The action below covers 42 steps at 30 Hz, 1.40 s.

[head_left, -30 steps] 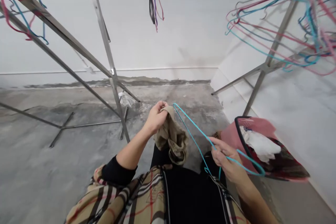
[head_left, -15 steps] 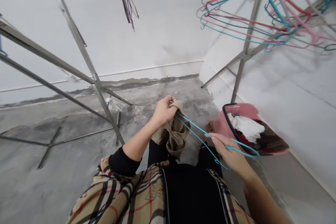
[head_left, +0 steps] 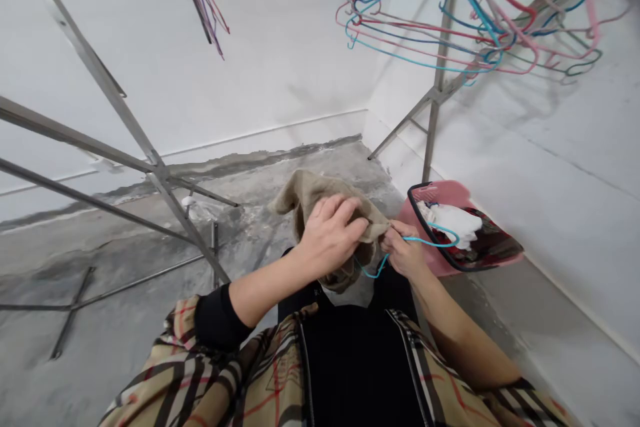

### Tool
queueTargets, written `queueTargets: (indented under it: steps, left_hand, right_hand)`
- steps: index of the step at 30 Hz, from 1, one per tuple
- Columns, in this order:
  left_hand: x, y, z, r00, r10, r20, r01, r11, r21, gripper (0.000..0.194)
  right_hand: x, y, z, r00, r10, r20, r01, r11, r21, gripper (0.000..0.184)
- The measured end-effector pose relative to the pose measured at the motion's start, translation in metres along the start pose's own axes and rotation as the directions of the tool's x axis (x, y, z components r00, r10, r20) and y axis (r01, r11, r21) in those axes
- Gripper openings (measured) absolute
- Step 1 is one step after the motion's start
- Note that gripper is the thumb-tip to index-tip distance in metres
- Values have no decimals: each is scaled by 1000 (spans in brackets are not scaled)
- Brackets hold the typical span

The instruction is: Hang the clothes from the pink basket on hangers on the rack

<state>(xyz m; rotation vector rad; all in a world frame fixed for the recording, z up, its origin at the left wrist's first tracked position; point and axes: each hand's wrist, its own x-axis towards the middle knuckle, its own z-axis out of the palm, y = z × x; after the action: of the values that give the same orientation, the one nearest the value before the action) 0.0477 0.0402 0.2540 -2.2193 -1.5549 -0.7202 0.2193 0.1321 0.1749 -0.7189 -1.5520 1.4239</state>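
A crumpled beige-brown garment [head_left: 313, 193] hangs in front of my knees; its exact kind does not show. My left hand [head_left: 333, 237] lies over it with the fingers curled onto the cloth near its opening. Much of a blue wire hanger [head_left: 445, 235] is inside the garment, its hook end sticking out to the right and one lower corner showing below. My right hand [head_left: 401, 248] is closed around the hanger by the hook and pinches the garment's right edge.
At my right stands a pink basket [head_left: 417, 230] with white and dark patterned cloth in it. Many coloured hangers [head_left: 435, 27] hang from a metal rack at upper right. Another metal rack [head_left: 155, 167] stands on the left, its legs spread over the concrete floor [head_left: 135, 347].
The hanger has slid leftward into the garment, with my right hand now at the cloth's edge. My left hand has shifted right over the spread-out cloth. The view has turned slightly right.
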Motion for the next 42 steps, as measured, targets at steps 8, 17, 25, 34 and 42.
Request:
queueTargets:
  steps: [8,17,25,34,42]
  left_hand:
    - [30,-26,-45,976,-2,218,-48,973,224,32]
    - [20,-25,-70,961,-257,-104,276,920,279,33]
    - [17,-21,-73,970,-192,-152,230,928,294,34]
    - [-8,-67,-63,910,-281,-305,336,931,142,31]
    - [-21,-76,-63,858,-377,-348,391,920,-31,34]
  right_hand:
    - [21,-68,-5,971,-238,-6,226,932,-282,27]
    - [9,9,-6,801,-322,-504,125,914,-386,27]
    - [27,38,5,975,130,-179,-137,990,-23,30]
    - [15,32,-15,925,268,-271,-220,956,193,39]
    - [14,8,-28,904,362,-229,-270,897,351,35]
